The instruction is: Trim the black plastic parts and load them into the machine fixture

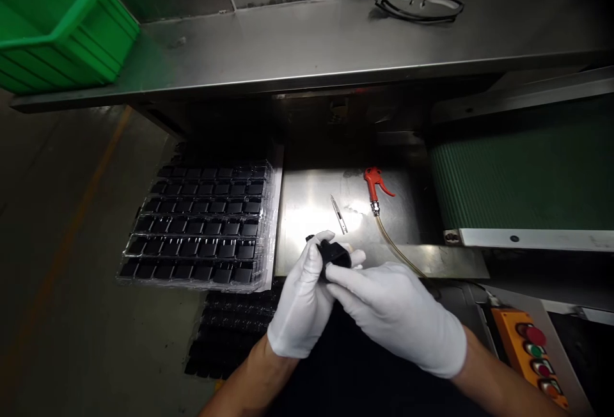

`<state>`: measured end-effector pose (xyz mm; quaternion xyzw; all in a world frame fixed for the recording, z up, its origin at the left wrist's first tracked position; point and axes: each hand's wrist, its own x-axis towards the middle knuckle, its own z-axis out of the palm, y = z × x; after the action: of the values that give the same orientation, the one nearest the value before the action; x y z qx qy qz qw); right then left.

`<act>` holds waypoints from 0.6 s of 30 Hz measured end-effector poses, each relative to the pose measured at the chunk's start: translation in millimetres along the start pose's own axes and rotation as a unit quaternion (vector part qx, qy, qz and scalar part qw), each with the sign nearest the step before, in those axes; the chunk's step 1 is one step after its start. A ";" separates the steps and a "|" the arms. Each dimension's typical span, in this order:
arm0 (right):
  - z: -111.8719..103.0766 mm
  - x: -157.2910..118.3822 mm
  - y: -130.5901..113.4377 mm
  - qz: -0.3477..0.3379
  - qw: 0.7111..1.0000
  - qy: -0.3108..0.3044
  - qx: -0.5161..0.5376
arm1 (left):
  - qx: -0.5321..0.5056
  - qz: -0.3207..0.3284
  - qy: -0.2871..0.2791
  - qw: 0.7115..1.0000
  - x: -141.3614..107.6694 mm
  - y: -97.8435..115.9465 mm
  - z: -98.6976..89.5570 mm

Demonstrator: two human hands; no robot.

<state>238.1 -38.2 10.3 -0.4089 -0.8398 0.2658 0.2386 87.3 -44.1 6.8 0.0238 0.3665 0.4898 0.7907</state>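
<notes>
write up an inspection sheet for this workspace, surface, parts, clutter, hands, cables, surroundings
Surface: metal worktop, shiny with glare, dark toward the back.
Job's things: one black part, held; at left, a clear plastic tray with rows of black pieces.
Clutter: slim pointed tool and red trigger nozzle on the worktop; glasses on the shelf.
Hands: white-gloved left hand holds the black part; gloved right hand has fingers against it, grip unclear.
Cables: hose from the nozzle; cable fitting by the orange control box.
Surroundings: green bin at the shelf's left end; ridged green belt at right.
</notes>
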 end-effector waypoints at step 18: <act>47.5 83.5 276.2 0.565 0.821 -0.030 -0.074 | -0.213 0.047 0.015 0.976 -15.7 11.2 -0.3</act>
<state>317.2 162.6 -186.9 -0.8203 -0.4850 0.3030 -0.0098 74.7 -50.8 19.8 -0.1353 0.2640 0.5935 0.7482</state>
